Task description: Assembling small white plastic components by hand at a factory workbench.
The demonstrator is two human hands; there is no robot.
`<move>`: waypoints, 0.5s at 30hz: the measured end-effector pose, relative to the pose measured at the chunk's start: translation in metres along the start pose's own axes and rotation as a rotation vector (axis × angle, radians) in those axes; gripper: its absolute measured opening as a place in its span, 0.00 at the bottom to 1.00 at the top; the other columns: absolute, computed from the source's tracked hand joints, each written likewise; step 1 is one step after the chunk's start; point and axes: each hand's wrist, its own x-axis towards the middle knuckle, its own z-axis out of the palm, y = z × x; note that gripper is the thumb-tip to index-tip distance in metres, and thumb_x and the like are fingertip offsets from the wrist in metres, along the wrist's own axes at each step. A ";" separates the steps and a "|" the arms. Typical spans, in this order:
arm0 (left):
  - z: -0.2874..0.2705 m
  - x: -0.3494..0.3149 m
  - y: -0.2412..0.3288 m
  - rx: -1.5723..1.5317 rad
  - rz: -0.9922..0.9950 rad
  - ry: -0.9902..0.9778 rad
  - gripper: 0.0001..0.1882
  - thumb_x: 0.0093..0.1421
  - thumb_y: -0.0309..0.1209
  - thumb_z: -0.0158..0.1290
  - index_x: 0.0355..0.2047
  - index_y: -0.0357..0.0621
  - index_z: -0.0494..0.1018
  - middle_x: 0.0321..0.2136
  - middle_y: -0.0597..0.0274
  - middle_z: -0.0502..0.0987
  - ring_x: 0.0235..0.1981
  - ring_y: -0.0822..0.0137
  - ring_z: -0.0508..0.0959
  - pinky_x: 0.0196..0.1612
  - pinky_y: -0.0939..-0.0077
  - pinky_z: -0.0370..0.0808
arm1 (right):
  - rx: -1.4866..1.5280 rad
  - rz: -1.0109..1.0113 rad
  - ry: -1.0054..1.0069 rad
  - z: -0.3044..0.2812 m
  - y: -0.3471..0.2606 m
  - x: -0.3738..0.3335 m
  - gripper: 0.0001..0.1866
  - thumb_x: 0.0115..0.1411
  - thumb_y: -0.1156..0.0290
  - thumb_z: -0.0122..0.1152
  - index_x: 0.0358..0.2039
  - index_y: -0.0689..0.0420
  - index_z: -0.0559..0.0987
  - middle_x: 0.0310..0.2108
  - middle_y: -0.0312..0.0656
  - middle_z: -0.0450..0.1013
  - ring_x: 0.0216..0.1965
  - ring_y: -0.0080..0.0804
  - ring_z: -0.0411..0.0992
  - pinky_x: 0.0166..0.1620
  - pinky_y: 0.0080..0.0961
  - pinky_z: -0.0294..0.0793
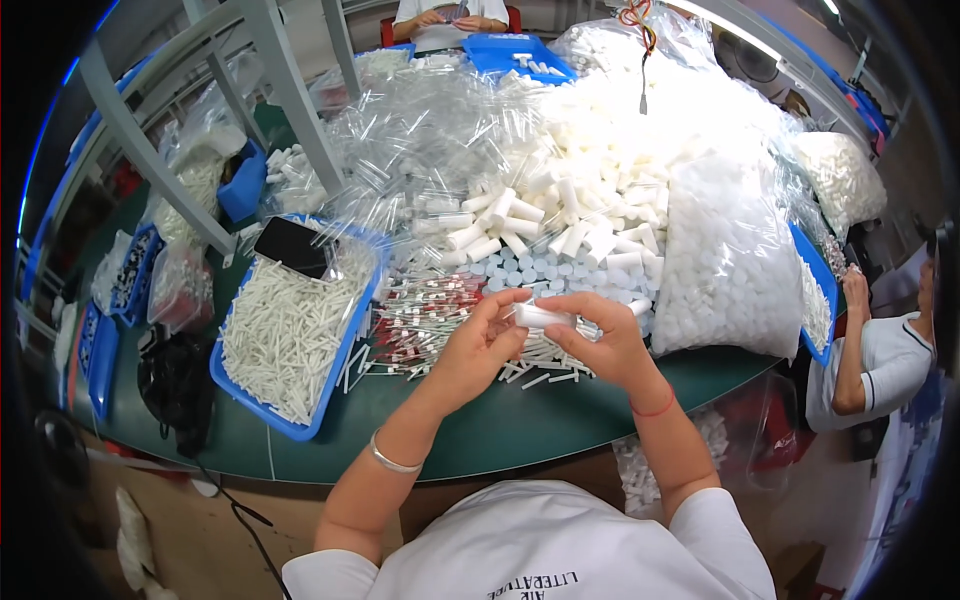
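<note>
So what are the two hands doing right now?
Left hand: closed on the white tube.
Right hand: pinching the same white tube's other end.

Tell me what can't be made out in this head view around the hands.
- White tube: its ends are covered by the left hand and right hand.
- Blue tray: the floor is buried under white sticks.
- Dark phone: screen too small to read.
- Small striped tubes: too small to tell apart.
</note>
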 end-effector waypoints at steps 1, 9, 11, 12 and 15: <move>0.001 -0.003 0.000 0.017 -0.004 0.014 0.20 0.65 0.27 0.49 0.58 0.40 0.63 0.38 0.66 0.73 0.34 0.79 0.70 0.38 0.83 0.70 | 0.035 0.007 -0.003 0.000 -0.004 -0.003 0.14 0.57 0.75 0.64 0.44 0.62 0.79 0.39 0.40 0.78 0.38 0.23 0.74 0.42 0.19 0.72; 0.010 -0.026 0.009 -0.140 -0.066 0.067 0.18 0.64 0.33 0.53 0.52 0.39 0.69 0.35 0.67 0.73 0.33 0.77 0.70 0.38 0.82 0.69 | 0.015 -0.024 0.046 -0.003 -0.013 -0.015 0.14 0.55 0.75 0.65 0.43 0.60 0.81 0.33 0.41 0.78 0.32 0.24 0.72 0.36 0.20 0.71; 0.008 -0.029 0.003 -0.143 -0.062 0.051 0.17 0.65 0.33 0.52 0.52 0.40 0.69 0.36 0.69 0.72 0.33 0.79 0.69 0.37 0.84 0.69 | -0.042 -0.041 0.018 -0.005 -0.017 -0.017 0.14 0.54 0.76 0.66 0.43 0.59 0.82 0.32 0.41 0.78 0.31 0.26 0.72 0.35 0.21 0.71; 0.007 -0.031 0.001 -0.146 -0.061 0.031 0.16 0.65 0.33 0.52 0.51 0.41 0.70 0.36 0.70 0.72 0.33 0.81 0.68 0.36 0.86 0.68 | -0.100 -0.056 -0.007 -0.007 -0.020 -0.018 0.14 0.54 0.76 0.66 0.42 0.57 0.82 0.31 0.41 0.77 0.30 0.28 0.72 0.34 0.23 0.71; 0.005 -0.037 0.000 -0.031 -0.085 0.032 0.15 0.64 0.32 0.52 0.50 0.40 0.71 0.36 0.69 0.72 0.33 0.80 0.69 0.37 0.85 0.69 | -0.241 -0.096 -0.081 -0.009 -0.030 -0.020 0.14 0.52 0.76 0.66 0.41 0.54 0.83 0.28 0.41 0.76 0.29 0.34 0.72 0.34 0.26 0.72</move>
